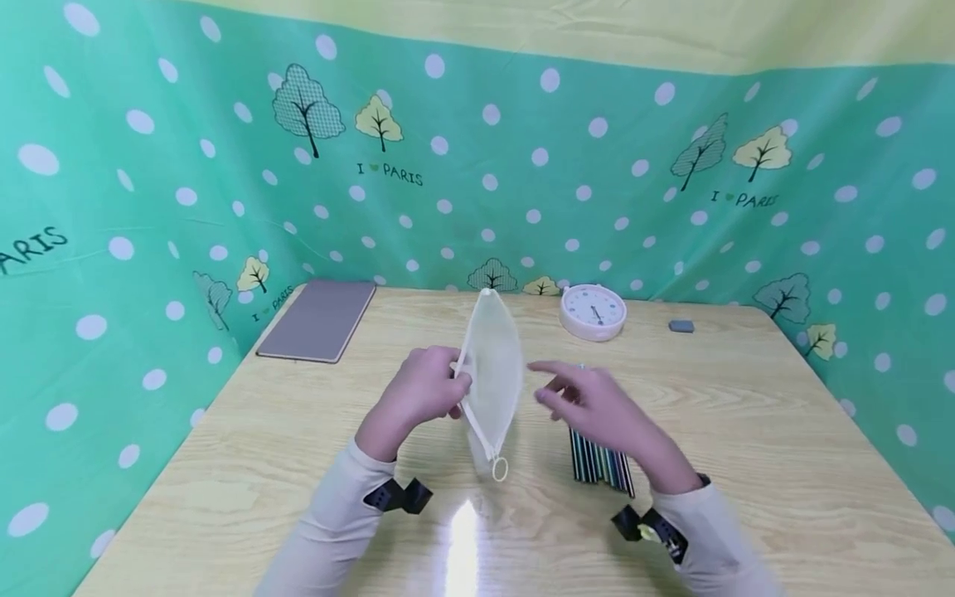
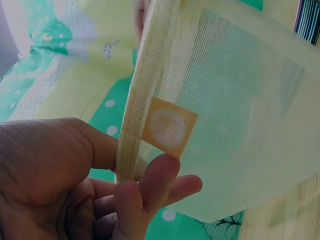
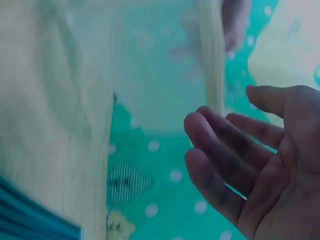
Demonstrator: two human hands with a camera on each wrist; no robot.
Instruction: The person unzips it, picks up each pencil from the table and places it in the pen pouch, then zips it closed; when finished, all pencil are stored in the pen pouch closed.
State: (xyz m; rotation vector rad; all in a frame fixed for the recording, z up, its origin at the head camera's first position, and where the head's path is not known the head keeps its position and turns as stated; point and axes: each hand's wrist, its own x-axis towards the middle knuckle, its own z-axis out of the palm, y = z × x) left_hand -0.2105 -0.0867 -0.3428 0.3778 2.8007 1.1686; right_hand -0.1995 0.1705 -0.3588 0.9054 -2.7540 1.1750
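My left hand [image 1: 427,383] pinches one edge of a white mesh zipper pouch [image 1: 494,365], held upright over the table with its mouth spread apart. A ring-shaped zipper pull [image 1: 500,469] hangs at the near end. In the left wrist view, thumb and fingers grip the hem beside a small orange label [image 2: 170,127]. My right hand [image 1: 597,406] is just right of the pouch, its fingers loosely bent and nothing in them. Below it lies a row of slim dark pencil-like sticks [image 1: 597,463], partly hidden by that hand.
On the wooden table [image 1: 224,497], a grey notebook [image 1: 317,322] lies at the back left. A round white clock [image 1: 593,312] sits at the back, with a small blue-grey block [image 1: 681,326] to its right. A green dotted cloth [image 1: 477,166] hangs behind the table.
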